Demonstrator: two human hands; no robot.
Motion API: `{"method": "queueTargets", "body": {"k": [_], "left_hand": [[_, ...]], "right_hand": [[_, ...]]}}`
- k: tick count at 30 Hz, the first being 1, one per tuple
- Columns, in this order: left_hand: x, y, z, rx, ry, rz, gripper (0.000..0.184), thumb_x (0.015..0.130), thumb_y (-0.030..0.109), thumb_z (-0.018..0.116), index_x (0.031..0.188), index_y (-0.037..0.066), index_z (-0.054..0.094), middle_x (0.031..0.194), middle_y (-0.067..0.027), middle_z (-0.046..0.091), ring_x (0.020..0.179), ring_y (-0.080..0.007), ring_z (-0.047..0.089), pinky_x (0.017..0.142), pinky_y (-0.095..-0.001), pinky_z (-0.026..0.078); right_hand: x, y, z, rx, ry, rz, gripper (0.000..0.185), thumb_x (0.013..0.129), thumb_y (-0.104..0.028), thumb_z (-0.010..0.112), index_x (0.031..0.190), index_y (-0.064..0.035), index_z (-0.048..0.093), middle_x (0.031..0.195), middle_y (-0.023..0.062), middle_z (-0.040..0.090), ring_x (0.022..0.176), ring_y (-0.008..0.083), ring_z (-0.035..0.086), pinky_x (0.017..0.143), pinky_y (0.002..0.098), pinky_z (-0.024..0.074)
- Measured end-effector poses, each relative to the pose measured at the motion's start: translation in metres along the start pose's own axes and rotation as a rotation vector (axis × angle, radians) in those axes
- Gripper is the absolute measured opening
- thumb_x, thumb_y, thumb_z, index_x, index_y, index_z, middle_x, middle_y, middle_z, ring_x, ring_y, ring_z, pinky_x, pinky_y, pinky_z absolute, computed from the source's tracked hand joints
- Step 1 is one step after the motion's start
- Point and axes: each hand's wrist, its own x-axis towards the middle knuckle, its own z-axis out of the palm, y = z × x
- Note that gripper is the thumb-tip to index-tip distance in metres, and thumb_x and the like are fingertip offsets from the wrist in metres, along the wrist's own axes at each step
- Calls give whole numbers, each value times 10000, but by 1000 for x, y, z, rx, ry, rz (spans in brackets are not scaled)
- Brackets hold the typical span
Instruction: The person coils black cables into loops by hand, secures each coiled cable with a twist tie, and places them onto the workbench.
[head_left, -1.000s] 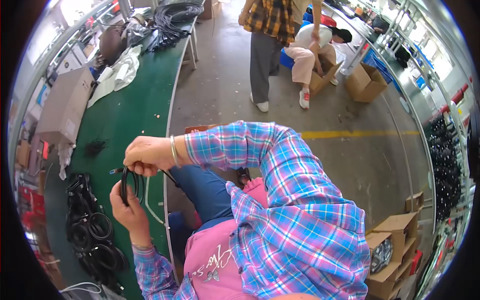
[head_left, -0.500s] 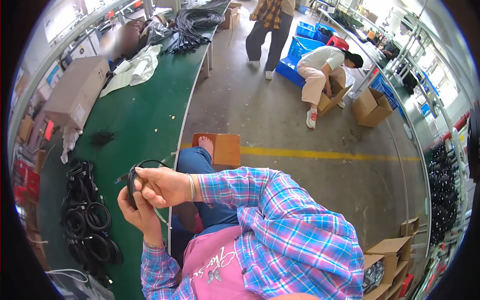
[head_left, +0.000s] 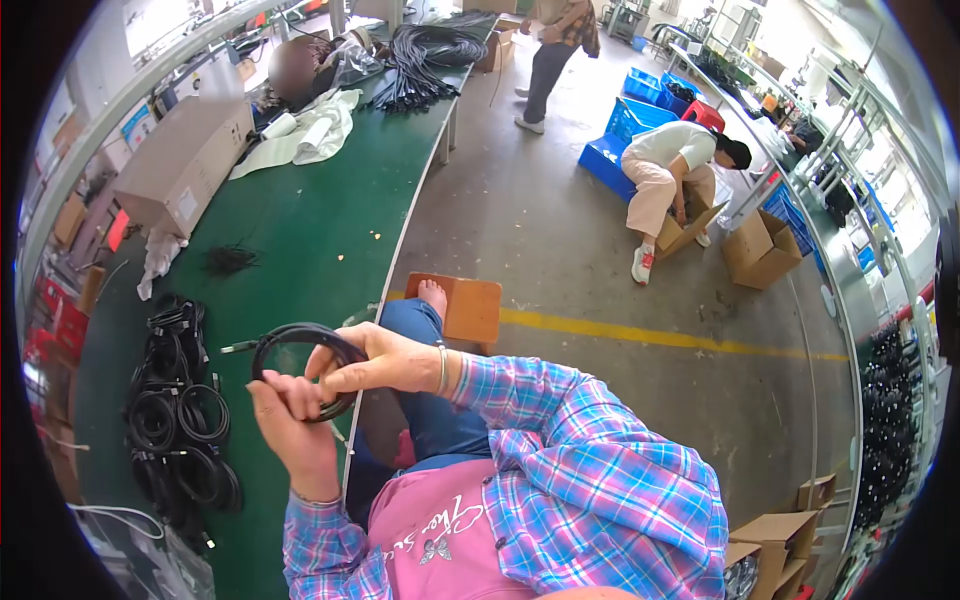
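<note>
A black cable (head_left: pixel 290 332), wound into a loop, is held up above the near edge of the green table (head_left: pixel 320 220). One light-coloured plug (head_left: pixel 238 347) sticks out to the left of the coil. My left hand (head_left: pixel 300 420) has its fingers curled around the lower part of the loop. From the right, my right hand (head_left: pixel 385 362) grips the coil's right side between thumb and fingers. On the table to the left lie several coiled black cables (head_left: pixel 180 410) in a pile.
A small heap of black ties (head_left: pixel 230 260) and a large cardboard box (head_left: pixel 185 165) are on the table. Farther back lies a bundle of black cables (head_left: pixel 430 55). A wooden stool (head_left: pixel 472 308) stands beside the table. One person (head_left: pixel 670 170) bends over a carton; another (head_left: pixel 555 65) stands behind.
The cable loop has turned to show its open ring, and my right hand has shifted to the right side of it. The view has swung slightly left. The standing person has turned.
</note>
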Motion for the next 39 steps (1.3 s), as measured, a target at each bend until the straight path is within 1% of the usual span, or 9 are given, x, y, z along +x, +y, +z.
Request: {"method": "queueTargets", "body": {"k": [6,10,12,14,17,20,24,35,39], "left_hand": [[-12,-25,20,251,312,-133,353,1009,355,366,942,39,511,827,-59,546,817,-114,522,787,-263,420],[-25,-16,-11,495,18,40,398,1000,376,367,1000,18,541,892,-82,608,823,-137,572,777,-270,456],[-37,-19,-6,450,-303,-249,466,993,419,352,994,3,564,855,-90,621,779,-167,615,744,-313,504],[-43,-38,3,375,-427,-567,504,982,454,355,1112,4,540,899,-97,625,838,-181,624,763,-329,515],[-32,-66,-9,14,-84,-643,524,970,470,380,1220,22,488,972,-102,625,890,-186,624,774,-341,517],[-17,-50,-3,13,89,-361,479,967,432,424,1258,52,453,997,-87,619,923,-184,620,781,-340,518],[2,-34,-15,196,123,-243,346,948,333,520,1165,63,527,842,-25,574,774,-136,580,747,-312,510],[-3,-16,-12,174,-410,-368,236,867,261,665,851,44,573,467,40,413,450,-109,475,642,-298,474],[5,-23,-3,-29,-209,-427,270,874,302,655,798,68,544,470,54,398,400,-53,378,547,-267,399]], "right_hand": [[12,19,-7,221,379,-92,204,931,-239,567,865,-50,524,621,-27,451,559,65,454,525,226,376],[13,12,-25,221,763,-278,237,949,-273,544,871,-51,521,565,-7,406,523,102,417,511,256,363],[18,19,-37,274,813,-504,262,939,-293,564,849,-52,514,555,-14,425,473,90,413,472,249,351],[17,22,-34,363,738,-515,265,951,-302,541,855,-56,513,547,-20,398,487,93,395,497,255,356],[10,27,-19,378,687,-439,266,962,-307,516,872,-57,509,540,-25,380,512,96,410,519,253,361],[2,46,-15,365,645,-419,264,961,-305,519,872,-57,506,541,-27,379,512,95,410,521,249,360],[-8,55,7,314,660,14,222,947,-264,541,865,-61,508,568,-26,445,498,63,419,483,231,338],[-26,56,-16,233,357,90,137,895,-168,606,912,-33,593,601,-15,529,513,60,505,489,215,439],[-26,75,-21,189,375,61,192,910,-157,592,1034,-11,581,831,4,591,693,53,552,625,221,472]]}}
